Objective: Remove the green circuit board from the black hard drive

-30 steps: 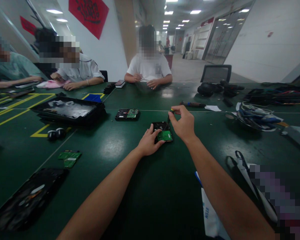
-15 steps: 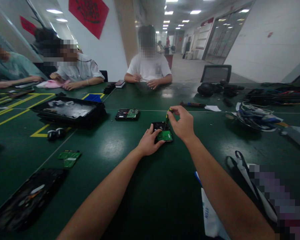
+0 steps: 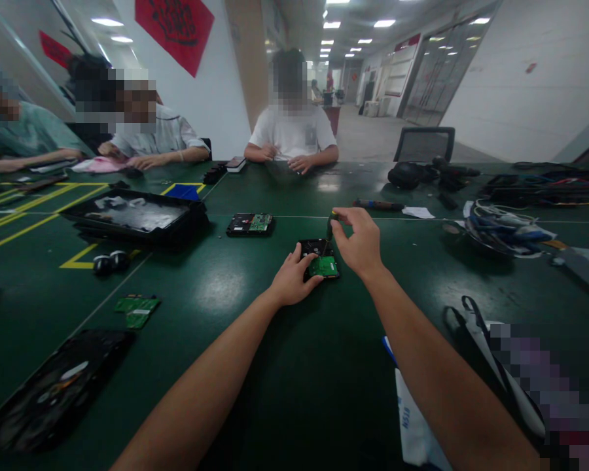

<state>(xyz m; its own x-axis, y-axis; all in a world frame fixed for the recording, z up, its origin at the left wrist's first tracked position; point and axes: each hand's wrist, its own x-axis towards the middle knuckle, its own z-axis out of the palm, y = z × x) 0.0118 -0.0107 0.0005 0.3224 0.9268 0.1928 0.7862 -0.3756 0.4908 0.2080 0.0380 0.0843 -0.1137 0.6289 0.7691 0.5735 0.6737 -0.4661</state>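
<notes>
A black hard drive with a green circuit board lies flat on the dark green table, in front of me. My left hand grips its left and near edges, thumb and fingers spread around the drive. Above its right side, my right hand pinches the handle of a screwdriver. The screwdriver stands nearly upright, with its thin shaft reaching down to the circuit board; the exact spot under the tip is too small to make out.
Another hard drive lies farther left, near a black tray. At left are a loose green circuit board and an opened drive casing. Bundled cables sit at right. Co-workers sit across the table, one person directly opposite.
The screwdriver's handle has turned slightly in my right hand, its yellow marking showing less. My left hand and the hard drive stay in place.
</notes>
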